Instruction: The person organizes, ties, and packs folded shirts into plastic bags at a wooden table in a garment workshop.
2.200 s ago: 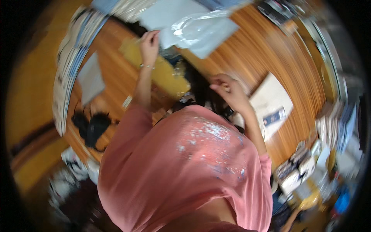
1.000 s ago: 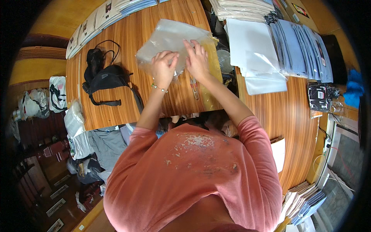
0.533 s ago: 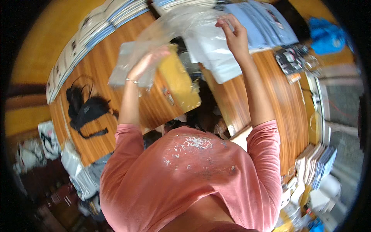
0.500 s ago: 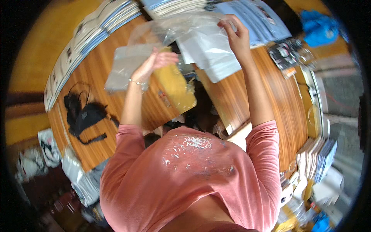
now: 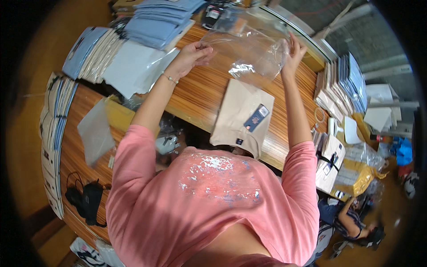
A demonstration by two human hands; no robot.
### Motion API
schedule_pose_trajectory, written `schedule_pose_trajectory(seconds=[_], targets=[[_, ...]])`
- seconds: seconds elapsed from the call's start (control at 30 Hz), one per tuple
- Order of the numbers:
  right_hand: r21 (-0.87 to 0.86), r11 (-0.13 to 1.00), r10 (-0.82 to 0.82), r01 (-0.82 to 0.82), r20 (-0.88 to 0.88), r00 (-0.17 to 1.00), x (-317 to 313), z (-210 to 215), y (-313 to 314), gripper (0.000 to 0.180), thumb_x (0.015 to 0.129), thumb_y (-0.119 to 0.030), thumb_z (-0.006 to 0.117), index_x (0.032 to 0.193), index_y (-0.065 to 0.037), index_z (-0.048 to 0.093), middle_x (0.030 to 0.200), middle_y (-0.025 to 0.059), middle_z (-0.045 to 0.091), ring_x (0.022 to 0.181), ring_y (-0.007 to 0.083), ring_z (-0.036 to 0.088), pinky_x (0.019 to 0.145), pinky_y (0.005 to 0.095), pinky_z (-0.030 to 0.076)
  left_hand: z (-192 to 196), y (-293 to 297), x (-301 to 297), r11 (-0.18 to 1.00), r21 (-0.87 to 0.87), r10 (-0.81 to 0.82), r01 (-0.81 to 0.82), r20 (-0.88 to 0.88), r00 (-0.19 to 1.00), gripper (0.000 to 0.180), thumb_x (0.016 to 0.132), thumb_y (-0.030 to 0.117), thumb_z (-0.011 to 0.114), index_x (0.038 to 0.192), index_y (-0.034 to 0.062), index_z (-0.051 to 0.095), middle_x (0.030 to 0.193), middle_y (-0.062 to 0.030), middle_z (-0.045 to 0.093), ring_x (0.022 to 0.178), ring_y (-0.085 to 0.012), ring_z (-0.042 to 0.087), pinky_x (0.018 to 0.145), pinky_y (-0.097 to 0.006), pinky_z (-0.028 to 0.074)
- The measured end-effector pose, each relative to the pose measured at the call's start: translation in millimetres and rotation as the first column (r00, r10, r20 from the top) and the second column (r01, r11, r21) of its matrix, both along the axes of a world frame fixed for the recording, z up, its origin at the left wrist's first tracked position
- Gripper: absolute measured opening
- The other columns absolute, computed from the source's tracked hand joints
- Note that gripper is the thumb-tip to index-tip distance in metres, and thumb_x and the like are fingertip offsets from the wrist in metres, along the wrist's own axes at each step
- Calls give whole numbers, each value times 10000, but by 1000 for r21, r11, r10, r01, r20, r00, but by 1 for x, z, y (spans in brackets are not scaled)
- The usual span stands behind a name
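Observation:
A clear plastic bag (image 5: 255,55) is stretched between my two hands above the wooden table. My left hand (image 5: 192,57), with a bracelet on the wrist, pinches the bag's left side. On the other side my right hand (image 5: 292,55) grips the bag's right edge, its index finger raised. Just below the bag lies a folded beige garment (image 5: 235,107), with a dark hang tag (image 5: 256,118) on it. Its near end hangs over the table's front edge.
White sheets (image 5: 133,66) and a stack of blue folded garments (image 5: 160,22) lie to the left. More folded garments (image 5: 340,84) stand at the right. A frosted plastic sheet (image 5: 95,133) and a black bag (image 5: 89,198) are further left. Another person (image 5: 356,222) is at lower right.
The view has swung to the right, bringing the beige garment into sight. My left hand, earlier open, now holds the plastic bag, which spreads out between both hands.

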State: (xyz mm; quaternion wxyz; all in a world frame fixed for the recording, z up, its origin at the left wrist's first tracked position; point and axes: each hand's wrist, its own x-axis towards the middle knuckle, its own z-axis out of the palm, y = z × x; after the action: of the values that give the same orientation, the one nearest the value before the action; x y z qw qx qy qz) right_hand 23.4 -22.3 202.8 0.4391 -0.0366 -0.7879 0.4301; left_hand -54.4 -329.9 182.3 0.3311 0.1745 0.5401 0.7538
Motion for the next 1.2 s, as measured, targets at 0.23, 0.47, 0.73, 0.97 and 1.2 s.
schedule_pose_trajectory(seconds=[0.23,0.47,0.73,0.97,1.2], targets=[[-961,169,804,-218,7,594,79,-65,24,635,857,-492,473,1238,13,414,1172,199,535,1067,312,538,909,445,447,-65,83,21,963,-222,119,-156,-173,978,111,842,145,624,907,66,581,761,6,605,589,-36,517,506,-161,405],[-865,490,642,111,443,626,103,-110,56,129,853,-102,573,926,0,602,797,107,645,638,163,614,585,265,511,-113,97,29,939,-343,23,-1,59,998,181,842,172,623,940,21,604,791,-21,634,612,-39,534,523,-158,407],[-591,795,404,135,682,610,93,-166,66,137,799,-208,672,805,-79,627,601,-26,545,475,36,425,425,172,318,-161,118,15,712,-601,-93,-365,-595,798,173,777,136,662,848,-20,636,743,-68,657,671,-136,598,591,-229,435],[-716,667,620,206,687,379,94,-169,99,154,753,-223,720,814,-102,647,539,-91,433,426,10,279,383,189,184,-141,104,4,823,-544,-269,163,-121,955,269,759,200,713,942,24,626,798,-25,621,703,-93,555,593,-217,420],[-759,626,744,181,650,156,98,-154,107,149,794,-188,687,891,-114,600,515,-115,309,417,10,231,386,189,158,-136,103,4,740,-596,-400,311,-18,916,322,768,186,694,1036,38,594,800,7,603,671,-46,514,565,-175,388]])
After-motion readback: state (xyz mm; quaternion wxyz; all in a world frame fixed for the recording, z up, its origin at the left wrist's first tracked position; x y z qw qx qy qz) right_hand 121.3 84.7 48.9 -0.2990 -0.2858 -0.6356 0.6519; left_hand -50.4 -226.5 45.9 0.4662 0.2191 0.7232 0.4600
